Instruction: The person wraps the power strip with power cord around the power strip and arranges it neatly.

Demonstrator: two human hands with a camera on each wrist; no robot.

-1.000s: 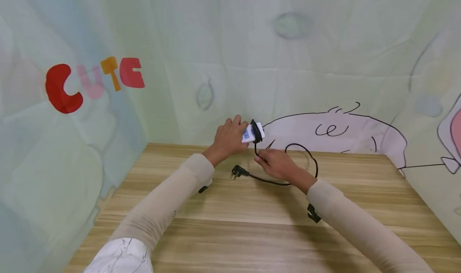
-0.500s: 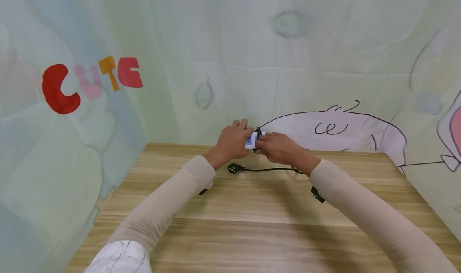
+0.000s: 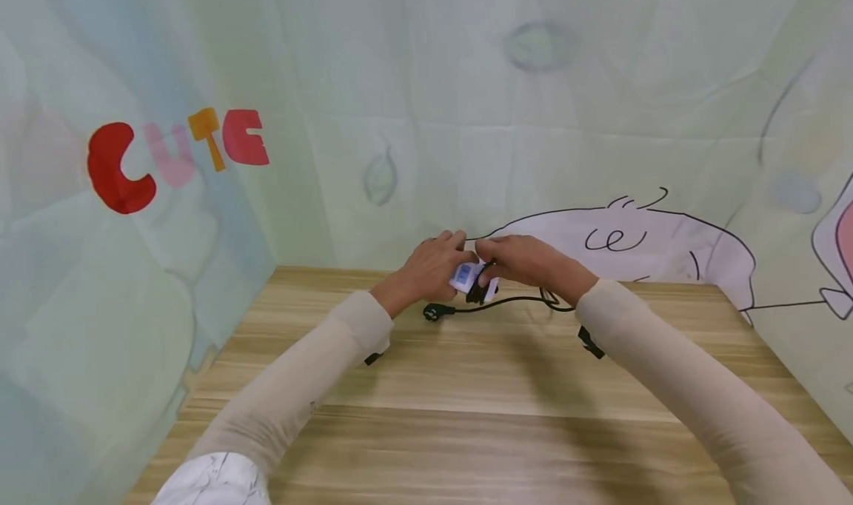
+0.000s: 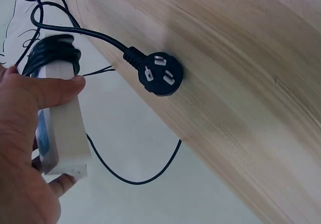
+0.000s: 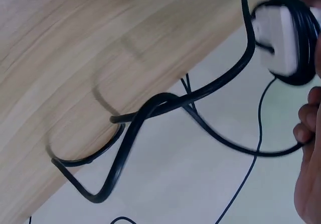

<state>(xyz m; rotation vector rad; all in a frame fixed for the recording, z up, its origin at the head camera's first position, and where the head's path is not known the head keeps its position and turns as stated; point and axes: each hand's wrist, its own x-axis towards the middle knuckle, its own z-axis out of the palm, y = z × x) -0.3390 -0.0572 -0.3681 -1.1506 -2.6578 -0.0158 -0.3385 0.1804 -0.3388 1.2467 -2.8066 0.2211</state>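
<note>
Near the table's back edge my left hand (image 3: 432,269) grips a white power strip (image 3: 463,275) that has blue patches on its face. Black cord (image 4: 52,53) is wound in several turns around one end of the strip. My right hand (image 3: 528,259) is at that wound end, and in the right wrist view its fingers (image 5: 307,123) pinch the loose run of cord (image 5: 230,142). A three-pin black plug (image 4: 161,74) hangs at the cord's free end, pins showing in the left wrist view. The left thumb (image 4: 60,91) lies across the strip, just below the coils.
Under the hands is a wood-grain table (image 3: 453,446). A printed fabric backdrop (image 3: 426,135) stands behind it and at both sides, with coloured letters at left. A slack loop of cord (image 5: 120,158) hangs by the right wrist. Dark wrist-camera parts (image 3: 590,342) show under the cuffs.
The right hand rose from below the strip, across its front, to its upper right side, carrying cord around it. The strip has dropped slightly and tilted. The plug stays near the same place, its cord shifted.
</note>
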